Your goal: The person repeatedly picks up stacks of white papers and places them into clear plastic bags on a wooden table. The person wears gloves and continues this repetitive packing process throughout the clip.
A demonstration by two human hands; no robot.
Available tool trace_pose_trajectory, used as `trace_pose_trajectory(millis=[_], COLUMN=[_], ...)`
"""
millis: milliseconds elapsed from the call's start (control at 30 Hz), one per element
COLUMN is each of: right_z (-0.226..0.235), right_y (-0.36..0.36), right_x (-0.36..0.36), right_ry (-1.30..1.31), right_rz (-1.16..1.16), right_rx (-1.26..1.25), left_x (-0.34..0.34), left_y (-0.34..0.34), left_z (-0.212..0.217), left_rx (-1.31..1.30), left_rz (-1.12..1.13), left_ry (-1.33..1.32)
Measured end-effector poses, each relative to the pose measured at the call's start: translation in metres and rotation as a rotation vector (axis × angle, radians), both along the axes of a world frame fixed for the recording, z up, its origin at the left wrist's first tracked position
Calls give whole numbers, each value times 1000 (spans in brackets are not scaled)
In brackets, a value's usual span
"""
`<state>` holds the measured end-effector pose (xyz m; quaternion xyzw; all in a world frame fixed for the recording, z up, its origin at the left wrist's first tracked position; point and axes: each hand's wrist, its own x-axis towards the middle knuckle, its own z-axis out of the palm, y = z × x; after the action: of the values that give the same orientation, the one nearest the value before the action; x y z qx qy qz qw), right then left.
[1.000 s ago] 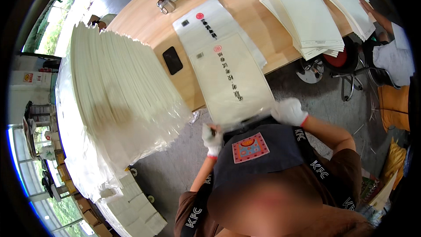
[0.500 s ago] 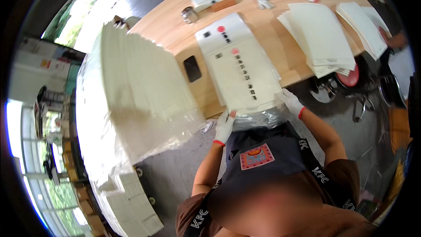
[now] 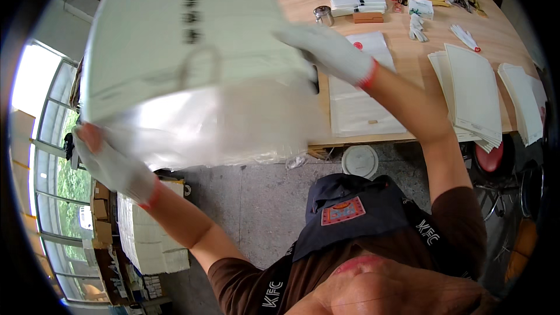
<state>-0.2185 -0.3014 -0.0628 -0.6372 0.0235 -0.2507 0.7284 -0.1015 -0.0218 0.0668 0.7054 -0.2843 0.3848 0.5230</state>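
Bundle of white paper bags (image 3: 192,64) in clear plastic wrap, raised at 10 o'clock; left hand (image 3: 114,166) grips lower corner, right hand (image 3: 329,52) clasps upper edge. Table (image 3: 408,41) behind.

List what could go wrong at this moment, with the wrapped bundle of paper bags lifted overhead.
The bundle is held only at its edges by the gloved left hand and right hand; its loose clear wrap could slip from either grip. It blocks the view of the wooden table, so it might come down on the bag stacks.
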Motion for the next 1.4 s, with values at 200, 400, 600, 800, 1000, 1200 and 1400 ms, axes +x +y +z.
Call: trace_pose_trajectory(millis=[200,400,600,800,1000,1200,1400], right_z=[66,14,-150,-272,-293,-315,-296], right_y=[9,-2,-19,18,53,6,-54], right_x=[68,25,-119,-223,-231,-183,-107], right_ry=[85,190,515,563,587,512,651], right_rz=[178,437,13,-501,-458,-518,-675], right_rx=[-148,-51,203,525,727,588,300], left_x=[137,144,28,-93,-85,-78,-62], left_y=[28,55,3,-214,-294,-310,-326], left_z=[-6,-200,-500,-458,-456,-433,-431], left_rx=[187,-223,883,850,1375,1231,888], left_rz=[87,-140,-621,-923,-998,-1204,-1098], left_ry=[148,120,452,65,206,542,458])
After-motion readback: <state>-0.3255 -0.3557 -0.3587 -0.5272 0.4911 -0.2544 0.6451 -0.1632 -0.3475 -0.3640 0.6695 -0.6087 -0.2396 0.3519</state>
